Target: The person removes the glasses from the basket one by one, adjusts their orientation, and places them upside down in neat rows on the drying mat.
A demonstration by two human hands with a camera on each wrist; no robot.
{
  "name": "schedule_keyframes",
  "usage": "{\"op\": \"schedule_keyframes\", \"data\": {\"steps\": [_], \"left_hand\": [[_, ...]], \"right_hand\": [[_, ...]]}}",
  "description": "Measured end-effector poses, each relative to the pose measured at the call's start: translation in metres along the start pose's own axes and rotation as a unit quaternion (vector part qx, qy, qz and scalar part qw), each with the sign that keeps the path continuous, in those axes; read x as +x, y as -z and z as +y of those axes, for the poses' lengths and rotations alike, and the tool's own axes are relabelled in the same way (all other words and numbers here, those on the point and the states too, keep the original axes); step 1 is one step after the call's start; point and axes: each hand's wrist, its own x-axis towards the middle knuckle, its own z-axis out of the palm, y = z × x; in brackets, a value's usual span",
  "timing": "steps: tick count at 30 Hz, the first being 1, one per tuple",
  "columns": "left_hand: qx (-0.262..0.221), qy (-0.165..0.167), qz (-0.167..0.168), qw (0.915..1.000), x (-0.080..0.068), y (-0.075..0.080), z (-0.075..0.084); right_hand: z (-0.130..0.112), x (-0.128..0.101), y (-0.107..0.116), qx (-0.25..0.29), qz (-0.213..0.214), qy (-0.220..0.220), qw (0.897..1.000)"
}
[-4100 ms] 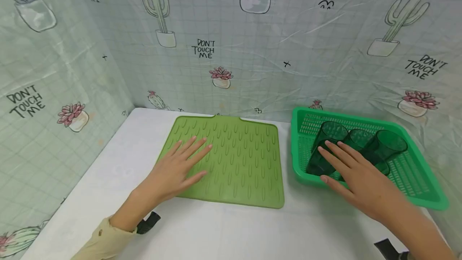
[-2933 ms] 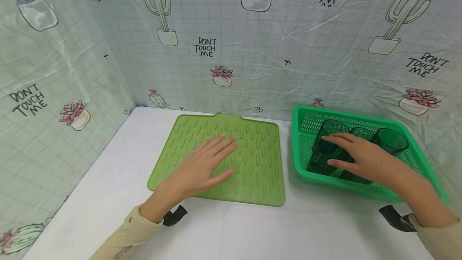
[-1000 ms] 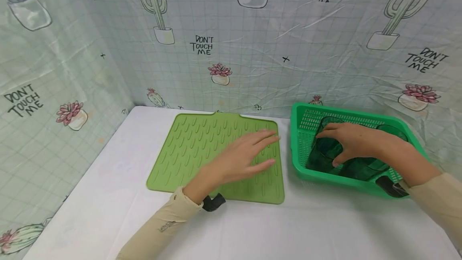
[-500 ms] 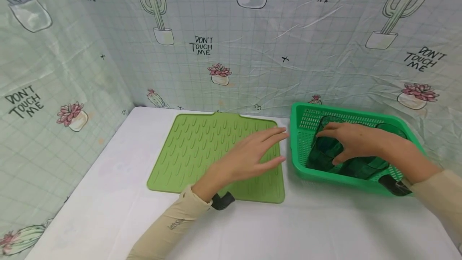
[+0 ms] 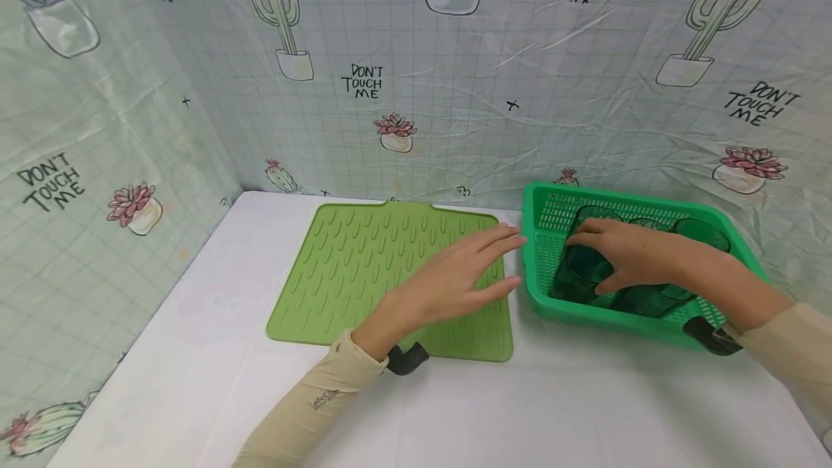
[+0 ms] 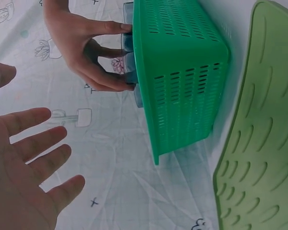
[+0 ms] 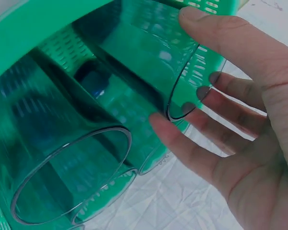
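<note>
The left hand has neared the basket; the right hand has curled round a glass.

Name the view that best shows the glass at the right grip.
Right wrist: the glass shows close up, rim and side clear, partly cropped. Head: the right grip covers part of it. Left wrist: only slivers of glasses past the green basket.

By the right hand: dark green-looking, see-through cylindrical glasses in a bright green, slotted plastic basket. Below the left hand: a lime, dash-ridged rectangular mat. Beyond: pale, gridded, cactus-printed sheeting.
</note>
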Motion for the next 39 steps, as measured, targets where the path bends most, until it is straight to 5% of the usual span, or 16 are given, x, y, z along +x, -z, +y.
{"op": "schedule_keyframes", "data": {"steps": [12,22,39], "left_hand": [[-0.015,-0.009,-0.004,0.9998,0.006,-0.001,0.007],[-0.025,-0.007,0.006,0.9996,0.011,-0.004,0.009],[-0.069,0.023,0.044,0.9963,0.018,-0.008,0.008]], "right_hand": [[-0.009,-0.006,0.005,0.022,0.034,-0.046,0.998],[-0.018,-0.015,0.030,0.033,0.090,-0.072,0.993],[-0.025,-0.032,0.075,-0.004,0.113,-0.088,0.990]]}}
